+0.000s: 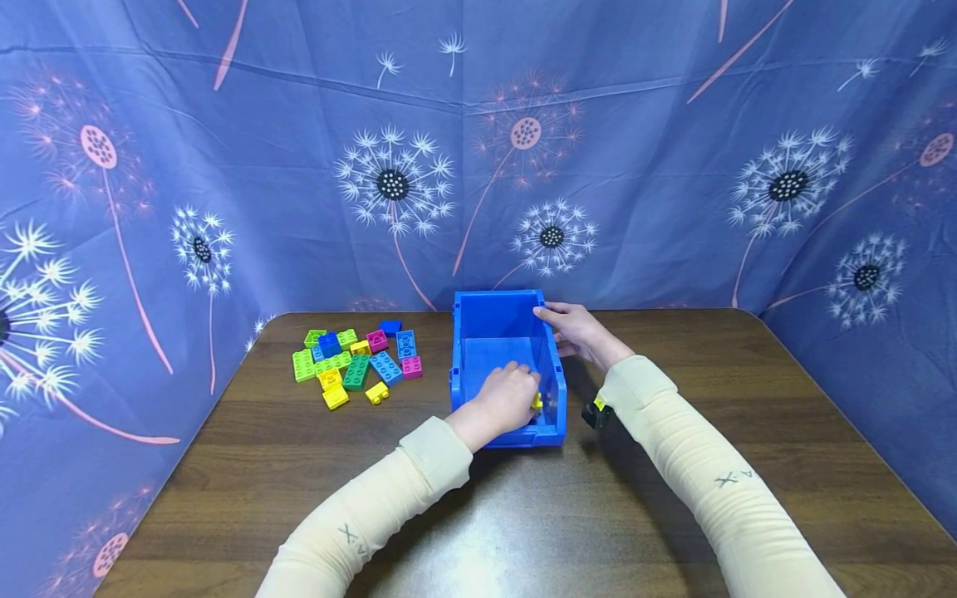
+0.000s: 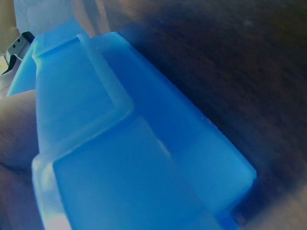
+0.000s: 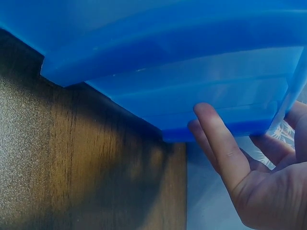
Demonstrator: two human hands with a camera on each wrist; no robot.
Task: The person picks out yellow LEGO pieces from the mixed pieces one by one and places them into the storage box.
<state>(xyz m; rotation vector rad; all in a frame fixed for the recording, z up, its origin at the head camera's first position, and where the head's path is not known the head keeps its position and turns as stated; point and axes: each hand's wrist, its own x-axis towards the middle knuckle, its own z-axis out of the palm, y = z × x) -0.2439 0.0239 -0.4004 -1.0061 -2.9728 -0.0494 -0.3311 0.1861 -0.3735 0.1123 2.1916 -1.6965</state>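
A blue plastic storage bin (image 1: 497,314) stands on the table with its low front toward me. My left hand (image 1: 505,395) reaches over the front into the bin, fingers curled down around a yellow toy building brick (image 1: 537,402), most of which the hand hides. At the bin's far right, my right hand (image 1: 585,332) grips the side wall, thumb over the rim and fingers along the outside. In the right wrist view those fingers (image 3: 223,148) lie against the outer wall. The left wrist view is filled mostly by the bin's wall (image 2: 124,177).
Left of the bin lies a loose group of toy bricks, among them a dark green brick (image 1: 356,372), a lime brick (image 1: 303,365), a magenta brick (image 1: 412,367) and a yellow brick (image 1: 377,393). A patterned blue cloth (image 1: 643,216) hangs behind the wooden table (image 1: 718,374).
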